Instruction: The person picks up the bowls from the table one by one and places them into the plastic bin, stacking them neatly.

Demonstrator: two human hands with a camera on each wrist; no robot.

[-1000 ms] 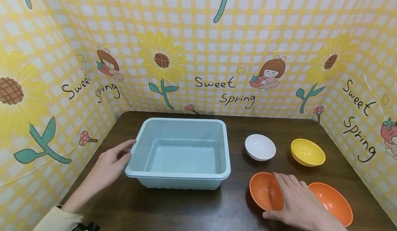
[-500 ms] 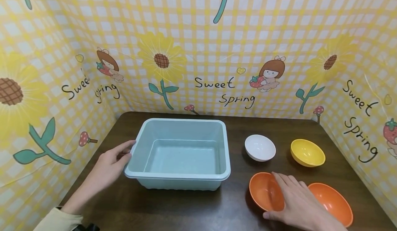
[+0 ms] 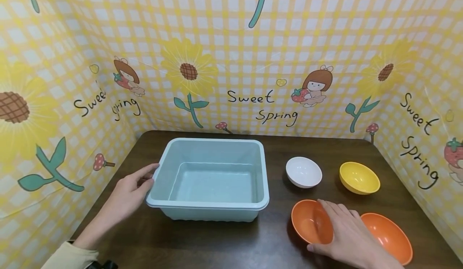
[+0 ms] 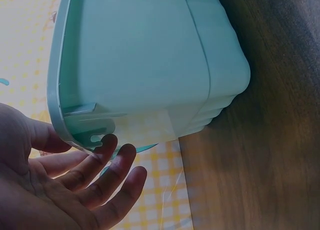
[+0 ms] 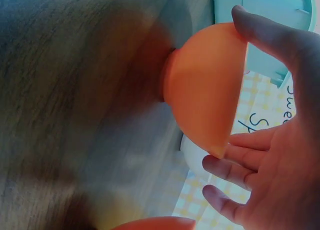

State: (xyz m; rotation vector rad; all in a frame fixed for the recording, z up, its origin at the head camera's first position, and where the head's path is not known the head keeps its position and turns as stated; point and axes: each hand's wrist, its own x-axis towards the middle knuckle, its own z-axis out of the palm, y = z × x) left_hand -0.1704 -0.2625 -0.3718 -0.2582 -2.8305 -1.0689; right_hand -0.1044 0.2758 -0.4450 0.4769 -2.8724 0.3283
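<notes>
At the left rim of a light blue plastic basin [image 3: 209,205], my left hand [image 3: 130,190] touches the edge with index finger and thumb. Its other fingers bend loosely beside the wall of the basin [image 4: 140,50] in the left wrist view. My right hand [image 3: 345,233] spans an orange bowl [image 3: 307,221], thumb at the near rim and fingertips at the far rim. The right wrist view shows this orange bowl [image 5: 205,85] from the side, its foot close over the tabletop. A second orange bowl [image 3: 388,237] lies just right of that hand, partly covered by it.
Behind the right hand stand a white bowl [image 3: 304,172] and a yellow bowl [image 3: 359,178]. Everything is on a dark wooden table [image 3: 202,245]. Yellow checked cloth [image 3: 246,52] with sunflowers walls in the back and both sides.
</notes>
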